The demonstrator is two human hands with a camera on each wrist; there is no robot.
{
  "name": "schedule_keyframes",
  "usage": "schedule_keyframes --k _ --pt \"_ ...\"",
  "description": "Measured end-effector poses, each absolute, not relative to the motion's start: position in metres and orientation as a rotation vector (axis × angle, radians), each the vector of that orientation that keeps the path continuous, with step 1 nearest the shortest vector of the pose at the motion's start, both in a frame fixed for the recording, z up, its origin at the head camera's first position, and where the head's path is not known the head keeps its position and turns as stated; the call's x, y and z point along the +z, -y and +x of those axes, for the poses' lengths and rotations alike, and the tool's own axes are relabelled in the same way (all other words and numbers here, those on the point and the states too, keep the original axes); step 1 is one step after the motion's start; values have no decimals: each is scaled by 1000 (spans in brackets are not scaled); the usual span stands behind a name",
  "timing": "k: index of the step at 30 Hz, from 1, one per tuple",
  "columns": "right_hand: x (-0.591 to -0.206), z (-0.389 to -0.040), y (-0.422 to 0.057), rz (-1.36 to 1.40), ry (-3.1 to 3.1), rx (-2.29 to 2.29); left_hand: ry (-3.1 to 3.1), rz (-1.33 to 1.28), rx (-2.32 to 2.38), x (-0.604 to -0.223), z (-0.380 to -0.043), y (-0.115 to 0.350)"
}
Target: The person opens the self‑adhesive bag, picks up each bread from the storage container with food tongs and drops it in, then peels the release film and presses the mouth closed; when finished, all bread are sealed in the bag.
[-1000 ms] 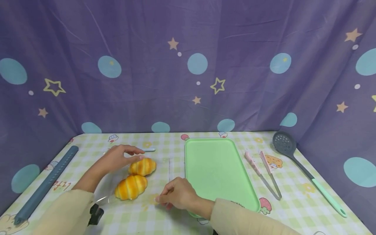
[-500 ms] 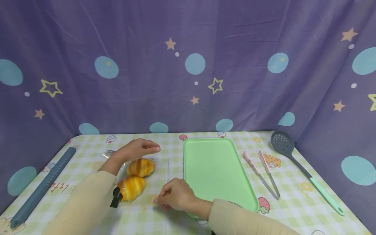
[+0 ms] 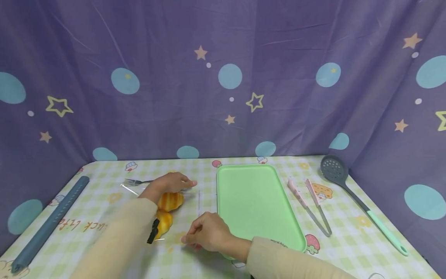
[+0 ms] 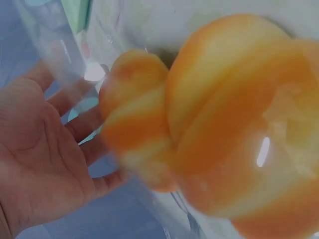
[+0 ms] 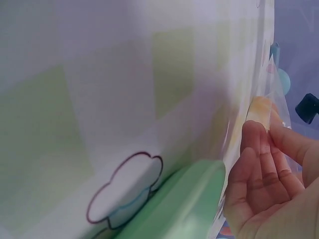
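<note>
Two toy-like croissants, one farther off (image 3: 170,200) and one nearer (image 3: 163,223), lie side by side left of the table's middle; my left forearm covers part of them. Clear plastic film, seemingly a bag (image 5: 279,102), lies over and around them. My left hand (image 3: 173,182) reaches past the far croissant, fingers extended; in the left wrist view its palm faces the camera and the film overlaps the fingers. My right hand (image 3: 209,231) pinches the film's near right edge between thumb and forefinger.
A green tray (image 3: 258,205) stands right of the croissants. Farther right lie pink-tipped tongs (image 3: 311,209) and a grey skimmer (image 3: 334,169) with a mint handle. A fork (image 3: 134,182) lies at the back left, partly behind my left hand. A long dark blue bar (image 3: 52,221) lies at the left edge.
My left hand has moved right across the far croissant, and its forearm now covers more of both croissants. The fork's tines have come into view. My right hand keeps its place and pinch.
</note>
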State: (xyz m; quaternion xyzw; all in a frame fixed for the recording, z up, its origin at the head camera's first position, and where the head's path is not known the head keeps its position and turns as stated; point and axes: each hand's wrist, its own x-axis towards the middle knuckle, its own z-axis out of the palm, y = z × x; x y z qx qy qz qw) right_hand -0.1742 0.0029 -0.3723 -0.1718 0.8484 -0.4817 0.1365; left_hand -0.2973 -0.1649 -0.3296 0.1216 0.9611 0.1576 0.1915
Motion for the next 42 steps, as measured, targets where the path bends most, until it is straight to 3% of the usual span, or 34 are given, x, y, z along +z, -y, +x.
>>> schedule_keyframes --k 9,42 --pt "-372 -174 -3 -508 -2476 -1377 -2728 228 335 -331 -292 158" --pt "-364 -177 -17 -544 -2405 -1510 -2717 352 503 -322 -295 172"
